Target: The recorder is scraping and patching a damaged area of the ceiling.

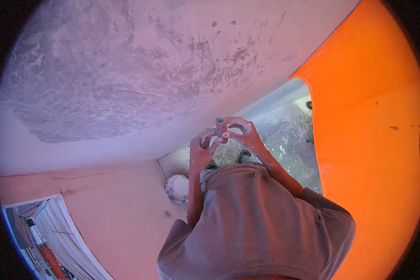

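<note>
Grey shirt cloth fills the lower middle of my view, the nearest thing to the lens, with both forearms rising out of it toward the wall. Past it, I see the right hand with thumb and forefinger closed on a short grey tube-like piece, held upright in the air just in front of the pale plastered wall and above the gritty grey floor. Beside it, the left hand has its fingertips bent in and touching the lower end of the same piece, so both hands are pinching it; how hard, I cannot tell. I judge the piece to be small, light and stiff, possibly dusty, so it could slip between dry fingers; holding it across the body near the middle, as the right hand does, looks the surest grip. Lower down, a round white pail with smeared contents sits on the floor, close by the left forearm. To the right stands a bright orange surface.
</note>
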### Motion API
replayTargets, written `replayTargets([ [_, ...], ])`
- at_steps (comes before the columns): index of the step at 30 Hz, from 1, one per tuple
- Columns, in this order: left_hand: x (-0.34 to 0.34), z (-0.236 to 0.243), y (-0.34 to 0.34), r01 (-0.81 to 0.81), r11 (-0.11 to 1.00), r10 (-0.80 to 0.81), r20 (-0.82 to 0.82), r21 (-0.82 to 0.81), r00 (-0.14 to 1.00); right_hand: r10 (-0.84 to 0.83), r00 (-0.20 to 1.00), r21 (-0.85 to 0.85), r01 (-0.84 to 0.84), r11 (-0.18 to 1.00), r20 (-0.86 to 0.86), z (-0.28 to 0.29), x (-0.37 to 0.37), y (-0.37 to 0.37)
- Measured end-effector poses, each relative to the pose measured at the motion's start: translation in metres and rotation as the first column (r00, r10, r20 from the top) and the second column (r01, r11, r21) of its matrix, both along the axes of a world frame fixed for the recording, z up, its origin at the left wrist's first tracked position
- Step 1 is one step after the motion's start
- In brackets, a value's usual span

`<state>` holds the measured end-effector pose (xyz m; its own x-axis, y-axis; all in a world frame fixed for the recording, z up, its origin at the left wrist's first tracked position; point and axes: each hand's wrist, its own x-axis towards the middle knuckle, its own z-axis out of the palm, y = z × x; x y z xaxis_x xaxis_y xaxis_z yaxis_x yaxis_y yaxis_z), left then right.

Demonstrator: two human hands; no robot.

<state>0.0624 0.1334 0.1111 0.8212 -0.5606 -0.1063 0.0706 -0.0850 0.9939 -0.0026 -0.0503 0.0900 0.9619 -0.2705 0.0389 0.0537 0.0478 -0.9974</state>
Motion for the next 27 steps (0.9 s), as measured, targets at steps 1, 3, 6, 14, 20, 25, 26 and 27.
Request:
replayTargets([
  [1,0.000,0.002,0.001,-0.002,1.000,0.002,-0.001,0.002,1.000,0.002,1.000,0.002,-0.002,1.000,-0.001,0.000,0.000,0.000],
  [3,0.001,0.005,0.004,-0.034,0.956,0.005,0.100,0.292,0.995,0.072,0.997,-0.021,-0.071,0.997,0.034,0.004,0.001,0.000],
  [6,0.002,0.015,0.004,0.000,0.960,-0.111,0.380,0.280,0.918,0.111,0.993,0.023,-0.112,0.993,0.042,-0.006,0.004,0.000],
  [14,0.004,0.013,0.001,0.182,0.980,-0.188,0.079,0.083,0.979,0.073,0.996,0.312,-0.082,0.947,0.041,-0.012,-0.003,0.006],
  [20,0.005,0.002,-0.003,0.169,0.980,-0.171,0.014,0.104,0.985,0.021,0.999,0.161,-0.029,0.986,0.048,-0.006,-0.005,0.014],
  [25,0.004,-0.009,0.002,0.086,0.994,-0.089,-0.049,-0.068,0.995,-0.106,0.985,-0.306,0.143,0.941,0.135,0.014,0.004,0.019],
  [26,0.003,-0.005,0.002,0.085,0.996,-0.085,-0.049,-0.014,0.995,-0.090,0.988,-0.230,0.117,0.966,0.124,0.012,0.008,0.017],
  [27,0.003,-0.002,0.003,0.082,0.996,-0.080,-0.049,0.041,0.996,-0.072,0.991,-0.152,0.089,0.984,0.113,0.011,0.011,0.015],
])
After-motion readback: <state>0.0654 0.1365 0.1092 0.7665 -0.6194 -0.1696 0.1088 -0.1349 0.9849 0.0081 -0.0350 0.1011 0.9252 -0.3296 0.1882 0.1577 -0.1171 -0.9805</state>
